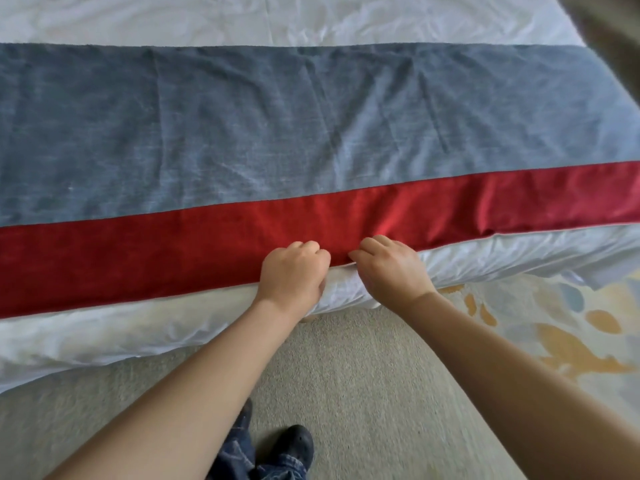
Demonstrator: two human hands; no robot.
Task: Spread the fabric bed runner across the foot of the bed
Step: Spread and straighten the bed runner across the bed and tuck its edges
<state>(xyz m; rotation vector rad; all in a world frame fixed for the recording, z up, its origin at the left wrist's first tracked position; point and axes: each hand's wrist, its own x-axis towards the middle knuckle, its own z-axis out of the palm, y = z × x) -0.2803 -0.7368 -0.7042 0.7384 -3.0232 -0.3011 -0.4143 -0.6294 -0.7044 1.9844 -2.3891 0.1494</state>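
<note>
Red along its near hem, the bed runner [242, 133] is pinched there by the left hand [292, 271] and right hand [391, 268], which should probably tug evenly to flatten its wrinkles.

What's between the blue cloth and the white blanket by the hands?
The runner's long red fabric stripe, between the grey-blue panel and white duvet, in the head view.

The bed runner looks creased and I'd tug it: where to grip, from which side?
Pinch the red hem of the bed runner from the foot side: it lies free on the white duvet, where left hand and right hand hold it.
</note>
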